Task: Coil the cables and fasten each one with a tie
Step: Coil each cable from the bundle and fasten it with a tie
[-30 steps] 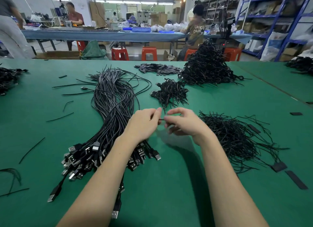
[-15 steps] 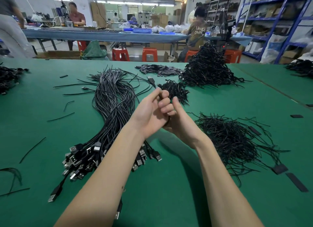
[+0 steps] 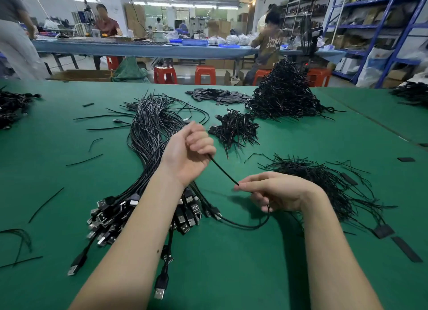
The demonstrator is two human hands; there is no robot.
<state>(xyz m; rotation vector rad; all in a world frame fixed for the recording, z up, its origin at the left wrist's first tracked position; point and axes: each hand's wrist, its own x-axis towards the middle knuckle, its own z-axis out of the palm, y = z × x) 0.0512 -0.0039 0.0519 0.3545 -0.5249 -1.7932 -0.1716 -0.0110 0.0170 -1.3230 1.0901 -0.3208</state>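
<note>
My left hand (image 3: 193,151) is raised in a closed fist around one thin black rubber-sheathed cable (image 3: 224,172), which leaves the fist and runs taut, down and to the right, to my right hand (image 3: 275,191). There my thumb and forefinger pinch it while the other fingers curl loosely. Below that hand the same cable drops in a slack curve across the green felt-covered table (image 3: 231,275) and back toward the plugs. I cannot see how much of it is already gathered inside the left fist.

I judge this to be the start of a coil. To do it well, I should keep the stretch between my hands lightly taut, feed even loops into the left fist, and let the slack tail trail free of its neighbours.

Under my left forearm lies the long bundle of loose black cables with silver USB plugs (image 3: 148,147), waiting. Just right of my right hand is the heap of thin black wire ties (image 3: 324,182), close enough to reach. Beyond it sit a small cluster of finished coiled cables (image 3: 235,129) and a tall pile of them (image 3: 284,94).
</note>
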